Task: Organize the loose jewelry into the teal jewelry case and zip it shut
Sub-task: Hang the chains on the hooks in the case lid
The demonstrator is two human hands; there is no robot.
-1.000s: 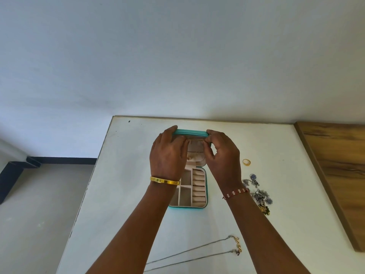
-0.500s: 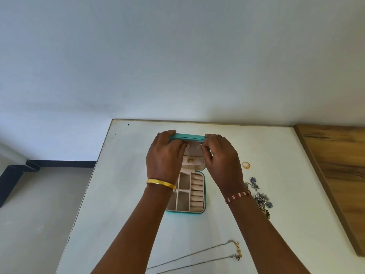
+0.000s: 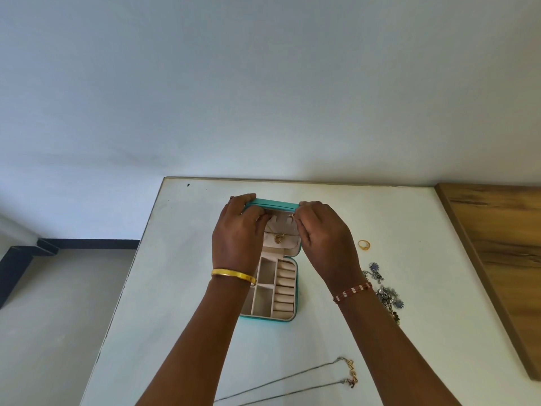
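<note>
The teal case point(image 3: 268, 288) lies open near the middle of the white worktop point(image 3: 181, 288), its lid point(image 3: 275, 204) standing up on the far side and its tray of beige compartments and ring rolls facing up on the near side. The left hand point(image 3: 238, 238) holds the lid's left top corner, fingers curled over the teal edge and thumb on the inner lining, so its grip is closed on the lid. The right hand point(image 3: 323, 238) is at the lid's right top corner, its fingertips pinching the gold chain end of a necklace point(image 3: 279, 238) at the hooks inside the lid; the grip is narrow, closed on that chain. The necklace's gold pendant hangs against the lid's lining, above the pocket. A gold bangle point(image 3: 234, 275) sits on the left wrist and a red and white beaded bracelet point(image 3: 352, 292) on the right. To the right of the case, apart from it, a gold ring point(image 3: 364, 245) lies on the worktop, and nearer the person a heap of silver jewelry point(image 3: 386, 291) with blue stones lies just beside the right wrist. At the near edge two thin chains point(image 3: 292, 385) lie stretched out, their gold clasps to the right. A wooden panel point(image 3: 503, 259) borders the worktop on the right, and a pale wall point(image 3: 263, 83) rises behind it.
</note>
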